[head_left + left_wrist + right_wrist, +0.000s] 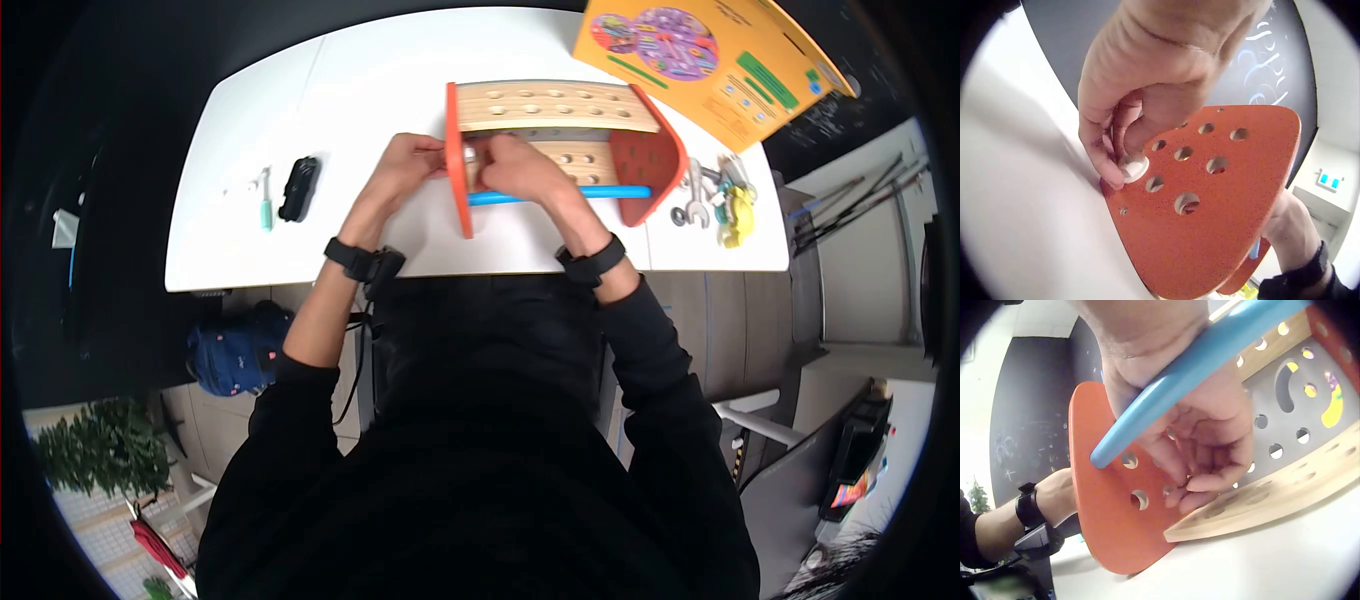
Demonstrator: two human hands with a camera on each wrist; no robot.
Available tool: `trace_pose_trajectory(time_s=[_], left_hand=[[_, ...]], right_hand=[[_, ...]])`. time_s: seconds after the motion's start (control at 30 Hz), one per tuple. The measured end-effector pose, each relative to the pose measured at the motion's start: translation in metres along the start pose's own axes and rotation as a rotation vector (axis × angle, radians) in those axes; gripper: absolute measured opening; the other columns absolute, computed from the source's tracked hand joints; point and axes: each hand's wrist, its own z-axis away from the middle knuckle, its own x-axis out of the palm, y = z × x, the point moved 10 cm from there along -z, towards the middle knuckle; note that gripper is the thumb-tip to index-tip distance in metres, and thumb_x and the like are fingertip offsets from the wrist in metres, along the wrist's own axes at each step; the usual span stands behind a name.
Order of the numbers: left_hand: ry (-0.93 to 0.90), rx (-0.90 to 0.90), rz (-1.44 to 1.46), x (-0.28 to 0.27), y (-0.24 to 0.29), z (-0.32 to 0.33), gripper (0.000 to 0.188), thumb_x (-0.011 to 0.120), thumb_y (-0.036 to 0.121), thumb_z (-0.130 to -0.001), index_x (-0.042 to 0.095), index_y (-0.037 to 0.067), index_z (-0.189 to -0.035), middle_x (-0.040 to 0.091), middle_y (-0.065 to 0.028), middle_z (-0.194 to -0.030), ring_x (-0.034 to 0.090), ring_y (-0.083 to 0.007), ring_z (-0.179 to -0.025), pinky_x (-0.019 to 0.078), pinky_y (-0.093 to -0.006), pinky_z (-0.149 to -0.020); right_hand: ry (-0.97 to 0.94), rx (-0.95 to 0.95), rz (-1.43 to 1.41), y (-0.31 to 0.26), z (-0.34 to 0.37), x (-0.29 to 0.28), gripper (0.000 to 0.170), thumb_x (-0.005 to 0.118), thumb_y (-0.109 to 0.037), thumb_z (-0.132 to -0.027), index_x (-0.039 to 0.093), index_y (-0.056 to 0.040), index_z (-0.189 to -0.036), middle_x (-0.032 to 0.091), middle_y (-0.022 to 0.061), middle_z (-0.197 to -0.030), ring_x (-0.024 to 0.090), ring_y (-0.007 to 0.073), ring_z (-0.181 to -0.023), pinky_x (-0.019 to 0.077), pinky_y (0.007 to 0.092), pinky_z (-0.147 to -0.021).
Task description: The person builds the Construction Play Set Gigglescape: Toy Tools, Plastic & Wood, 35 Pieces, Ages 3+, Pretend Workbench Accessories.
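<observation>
Left hand [1150, 75]: pinches white piece [1136, 170] at outer face of orange panel [1166, 250].
Right hand [1210, 434]: fingers bent by panel's inner face, behind blue rod [1169, 390]; cannot tell if they hold anything.
White piece, handling: best kept square to panel, braced from inside (judgement).
Left wrist view: shows white piece; right wrist view doesn't.
Right wrist view: shows right fingertips, panel-hidden in left's.

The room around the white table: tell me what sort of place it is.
Probably a classroom or shared workroom, though I can't be sure which: a dark wall bears chalk-like writing, a blue bag shows beside the white table, and a leafy plant is nearby.
</observation>
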Motion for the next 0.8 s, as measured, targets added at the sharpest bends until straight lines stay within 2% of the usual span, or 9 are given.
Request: trace_pose_trajectory(time_s=[0.07,0.13,0.23,0.33,0.4,0.43,0.53,0.63,0.8], left_hand=[[-0.091,-0.026,-0.018,0.002,0.000,-0.002,0.028,0.056,0.005,-0.098,0.062,-0.014,-0.117,0.070,-0.0184,-0.105,0.070,-0.0199,-0.090,0.0576,-0.0284,-0.079],[0.091,-0.064,-0.107,-0.017,0.004,0.001,0.040,0.057,0.016,-0.100,0.055,-0.011,-0.130,0.067,-0.0174,-0.116,0.068,-0.0209,-0.099,0.0564,-0.0297,-0.080],[0.240,0.080,-0.079,-0.036,0.048,0.009,0.068,0.052,0.049,-0.100,0.047,-0.005,-0.141,0.061,-0.0190,-0.130,0.061,-0.0279,-0.120,0.0553,-0.0380,-0.091],[0.149,0.012,-0.054,-0.023,0.078,0.025,0.078,0.056,0.056,-0.096,0.048,-0.008,-0.139,0.061,-0.0231,-0.128,0.061,-0.0304,-0.119,0.0556,-0.0399,-0.091],[0.038,-0.030,-0.201,-0.005,0.090,0.032,0.075,0.057,0.053,-0.096,0.049,-0.008,-0.138,0.062,-0.0230,-0.125,0.061,-0.0288,-0.118,0.0564,-0.0394,-0.089],[-0.070,-0.070,-0.350,0.008,0.088,0.036,0.073,0.058,0.051,-0.096,0.049,-0.009,-0.137,0.063,-0.0229,-0.121,0.062,-0.0273,-0.116,0.0572,-0.0389,-0.088],[-0.083,-0.057,-0.060,0.014,0.075,0.034,0.059,0.061,0.042,-0.095,0.057,-0.006,-0.129,0.065,-0.0164,-0.115,0.063,-0.0201,-0.105,0.0566,-0.0320,-0.077],[-0.051,-0.060,-0.036,0.014,0.077,0.032,0.053,0.059,0.038,-0.096,0.058,-0.002,-0.130,0.065,-0.0137,-0.114,0.063,-0.0188,-0.103,0.0546,-0.0292,-0.078],[-0.008,0.007,-0.035,0.007,0.084,0.038,0.052,0.057,0.032,-0.098,0.051,0.004,-0.141,0.064,-0.0115,-0.120,0.063,-0.0203,-0.110,0.0541,-0.0307,-0.087]], right_hand=[[0.011,-0.062,-0.052,0.001,0.000,0.004,0.037,0.059,-0.004,-0.077,0.065,0.0028,-0.113,0.070,0.0237,-0.096,0.067,0.0349,-0.091,0.0522,0.0418,-0.081],[0.015,-0.136,-0.094,-0.004,0.005,-0.001,0.031,0.054,0.003,-0.079,0.065,0.0047,-0.108,0.071,0.0193,-0.089,0.068,0.0297,-0.079,0.0532,0.0392,-0.071],[0.035,-0.368,-0.041,-0.044,0.051,-0.016,0.027,0.057,0.002,-0.083,0.067,0.0021,-0.108,0.071,0.0169,-0.100,0.068,0.0287,-0.092,0.0531,0.0356,-0.082],[-0.131,-0.514,-0.114,-0.081,0.110,-0.058,0.027,0.062,-0.004,-0.089,0.068,-0.0025,-0.115,0.069,0.0128,-0.116,0.065,0.0235,-0.107,0.0501,0.0304,-0.093],[0.017,-0.328,-0.269,-0.047,0.117,-0.115,0.027,0.060,-0.014,-0.095,0.069,-0.0040,-0.119,0.069,0.0091,-0.119,0.065,0.0194,-0.106,0.0502,0.0293,-0.092],[0.293,-0.263,-0.294,-0.022,0.119,-0.154,0.027,0.062,-0.019,-0.096,0.070,-0.0031,-0.116,0.071,0.0087,-0.112,0.066,0.0172,-0.096,0.0519,0.0284,-0.084],[0.736,0.056,-0.101,0.090,0.117,-0.208,0.042,0.059,-0.038,-0.099,0.070,0.0017,-0.111,0.072,0.0095,-0.094,0.065,0.0143,-0.081,0.0528,0.0269,-0.072],[0.329,0.381,-0.402,0.124,0.106,-0.165,0.055,0.056,-0.043,-0.101,0.064,0.0101,-0.112,0.069,0.0138,-0.097,0.063,0.0108,-0.080,0.0523,0.0231,-0.069],[0.410,0.252,-0.538,0.095,0.121,-0.158,0.045,0.060,-0.031,-0.100,0.062,0.0102,-0.118,0.069,0.0116,-0.098,0.065,0.0118,-0.084,0.0527,0.0254,-0.078]])
